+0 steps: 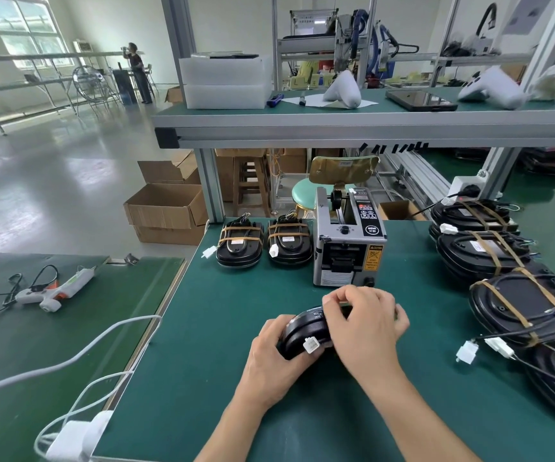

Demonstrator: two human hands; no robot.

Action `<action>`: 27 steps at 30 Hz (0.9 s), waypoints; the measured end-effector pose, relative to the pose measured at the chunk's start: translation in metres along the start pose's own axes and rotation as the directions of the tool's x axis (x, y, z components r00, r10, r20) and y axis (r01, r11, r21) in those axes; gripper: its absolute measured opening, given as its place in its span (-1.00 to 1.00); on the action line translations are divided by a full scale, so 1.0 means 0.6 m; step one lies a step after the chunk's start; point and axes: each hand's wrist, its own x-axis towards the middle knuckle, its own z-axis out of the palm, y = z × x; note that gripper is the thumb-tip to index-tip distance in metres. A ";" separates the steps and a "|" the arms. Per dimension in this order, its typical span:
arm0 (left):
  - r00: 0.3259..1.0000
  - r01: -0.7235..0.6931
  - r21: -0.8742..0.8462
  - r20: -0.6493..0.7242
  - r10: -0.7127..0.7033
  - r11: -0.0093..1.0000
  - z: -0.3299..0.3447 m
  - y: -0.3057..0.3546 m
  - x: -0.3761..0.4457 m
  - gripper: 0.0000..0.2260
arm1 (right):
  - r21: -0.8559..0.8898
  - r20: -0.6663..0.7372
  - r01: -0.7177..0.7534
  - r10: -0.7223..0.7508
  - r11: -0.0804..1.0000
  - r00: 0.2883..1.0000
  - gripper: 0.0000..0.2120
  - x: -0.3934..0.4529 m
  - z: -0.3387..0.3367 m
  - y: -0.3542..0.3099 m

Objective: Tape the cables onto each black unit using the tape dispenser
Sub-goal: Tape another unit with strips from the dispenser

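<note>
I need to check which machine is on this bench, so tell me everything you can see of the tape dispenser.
The tape dispenser is a boxy grey metal-looking machine standing upright on the green mat, just right of two taped black units. On top sit a black roller and a round knob; a black panel with labels runs along its right side. The front has a dark outlet slot, a yellow caution sticker and a white label. Nothing touches it except the mat; the right hand is just in front of it.
</note>
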 end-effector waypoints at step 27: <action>1.000 0.003 -0.015 0.008 -0.003 1.000 -0.003 0.007 -0.002 -0.66 | 0.558 0.303 -0.655 0.611 0.509 0.732 -0.78 0.241 0.041 0.007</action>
